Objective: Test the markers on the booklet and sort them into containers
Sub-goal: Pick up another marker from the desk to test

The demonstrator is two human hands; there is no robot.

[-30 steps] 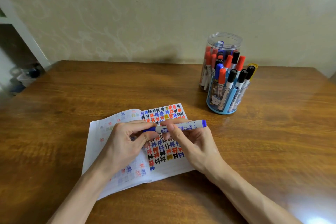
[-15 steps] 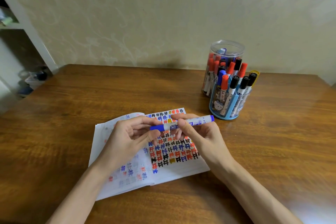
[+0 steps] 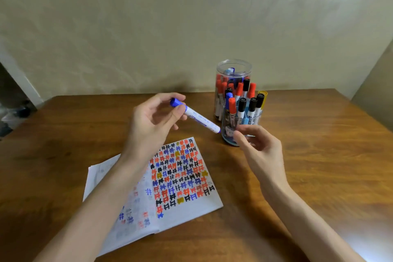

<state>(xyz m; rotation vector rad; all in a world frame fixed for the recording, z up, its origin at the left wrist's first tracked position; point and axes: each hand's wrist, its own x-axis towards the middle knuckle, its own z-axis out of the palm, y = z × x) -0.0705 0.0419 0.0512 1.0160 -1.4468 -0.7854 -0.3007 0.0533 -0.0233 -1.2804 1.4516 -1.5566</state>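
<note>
Blue marker: being held tilted above the table, beyond the booklet, its blue cap end being pinched between thumb and fingers of the left hand
Right hand: being held loosely curled, nothing gripped, just in front of the blue holder of markers
Clear jar: standing directly behind the holder
Booklet: lying open, covered in coloured marks

Left hand is raised at mid-frame, thumb and curled fingers pinching a blue marker just below its capped end. The left forearm runs in from the lower left corner. Right hand hovers right of centre, fingers loosely curled and gripping nothing. The right forearm comes in from the lower right corner.
</note>
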